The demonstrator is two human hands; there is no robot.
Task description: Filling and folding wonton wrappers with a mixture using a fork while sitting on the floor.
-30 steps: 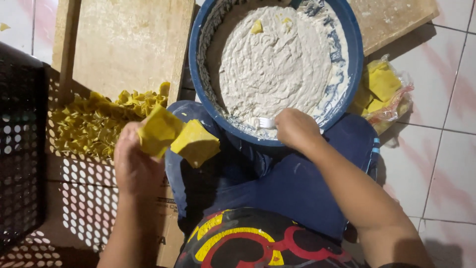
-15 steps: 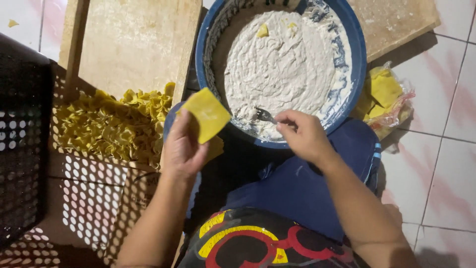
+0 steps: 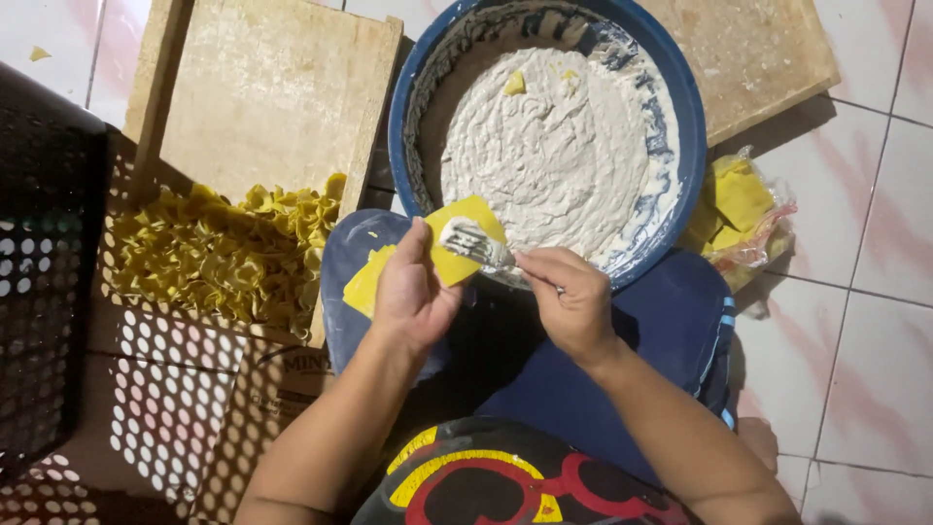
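Observation:
My left hand [image 3: 413,292] holds a flat yellow square wrapper [image 3: 466,228] over my knee; a second yellow wrapper [image 3: 364,284] shows under the hand. My right hand [image 3: 569,297] grips a fork [image 3: 478,243] whose tines rest on the wrapper with a dab of white paste. Just beyond both hands stands a big blue bowl [image 3: 408,117] filled with white paste [image 3: 554,146], with small yellow scraps on top.
A pile of folded yellow dumplings [image 3: 224,258] lies on a wooden board [image 3: 272,87] at the left. A plastic bag of yellow wrappers [image 3: 739,209] sits right of the bowl. A dark perforated crate [image 3: 39,272] stands at far left. Another board [image 3: 753,53] lies top right on the tiled floor.
My left hand moved from the dumpling pile to the bowl's near rim with a wrapper. My right hand lifted the fork out of the paste and brought it onto the wrapper.

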